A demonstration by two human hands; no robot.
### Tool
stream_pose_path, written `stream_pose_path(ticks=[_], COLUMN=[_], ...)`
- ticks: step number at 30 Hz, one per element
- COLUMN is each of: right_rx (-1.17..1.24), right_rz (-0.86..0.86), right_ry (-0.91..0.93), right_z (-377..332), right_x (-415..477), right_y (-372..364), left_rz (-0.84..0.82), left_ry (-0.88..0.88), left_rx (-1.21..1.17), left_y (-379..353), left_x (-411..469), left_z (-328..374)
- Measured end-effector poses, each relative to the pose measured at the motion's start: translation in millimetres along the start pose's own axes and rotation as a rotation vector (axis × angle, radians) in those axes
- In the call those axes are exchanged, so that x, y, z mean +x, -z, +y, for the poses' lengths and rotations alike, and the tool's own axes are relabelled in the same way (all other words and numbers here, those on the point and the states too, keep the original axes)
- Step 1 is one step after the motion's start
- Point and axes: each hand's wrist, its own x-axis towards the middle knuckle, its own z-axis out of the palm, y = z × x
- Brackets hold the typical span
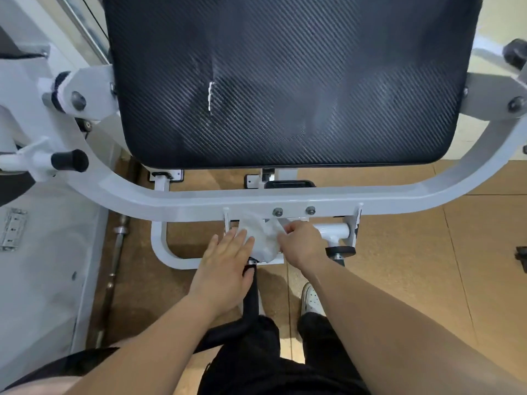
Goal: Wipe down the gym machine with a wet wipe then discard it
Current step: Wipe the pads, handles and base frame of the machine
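The gym machine has a large black textured pad [285, 81] and a curved white frame [199, 199] in front of it. Below the frame's middle, a crumpled white wet wipe [263, 238] lies over the white cross tube. My right hand [299, 243] grips the wipe's right side with curled fingers. My left hand [225, 266] lies with straight fingers on the wipe's left edge, its palm over the top of a black handle [252, 297]. Damp streaks show on the pad.
A black-capped knob [70, 160] sticks out at the left of the frame, and another adjuster [339, 250] hangs right of my right hand. A barbell [117, 260] lies on the brown floor at left. My legs and a white shoe [310, 297] stand below.
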Motion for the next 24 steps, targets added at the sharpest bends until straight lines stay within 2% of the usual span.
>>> stream_pose_path(ticks=[4, 7, 8, 10, 12, 13, 15, 16, 21, 24], right_rx=[-0.064, -0.136, -0.179, -0.248, -0.354, -0.413, -0.535, -0.605, -0.901, -0.985], right_rz=[0.122, 0.218, 0.253, 0.319, 0.243, 0.120, -0.139, -0.209, -0.194, -0.109], right_ry=[0.003, 0.100, 0.179, 0.521, 0.863, 0.910, 0.766, 0.698, 0.627, 0.453], right_z=[3.3, 10.6, 12.9, 15.4, 21.7, 24.0, 24.8, 25.3, 33.8, 45.3], right_x=[7.7, 2.3, -1.8, -14.3, -22.4, -23.0, -21.9, -19.2, -3.7, -4.6], right_y=[-4.6, -6.1, -8.2, -14.4, -27.7, -33.4, -38.8, -39.5, -31.5, -18.5], left_rz=[-0.101, -0.074, -0.067, -0.061, -0.065, -0.060, -0.042, -0.032, 0.032, -0.022], left_ry=[0.004, 0.016, 0.015, 0.007, 0.002, -0.001, -0.006, -0.013, -0.034, -0.003], left_rx=[0.093, 0.052, 0.045, 0.030, 0.019, 0.020, 0.032, 0.037, 0.022, -0.041], left_y=[-8.4, -14.1, -15.7, -17.7, -18.4, -18.1, -16.7, -15.5, -17.1, -19.7], left_x=[2.9, 6.0, 7.1, 7.0, 5.1, 3.8, -0.4, -3.8, -23.6, -30.9], left_z=[-0.5, 0.7, 0.6, 0.4, -0.7, -1.9, -4.7, -5.9, -9.2, -8.8])
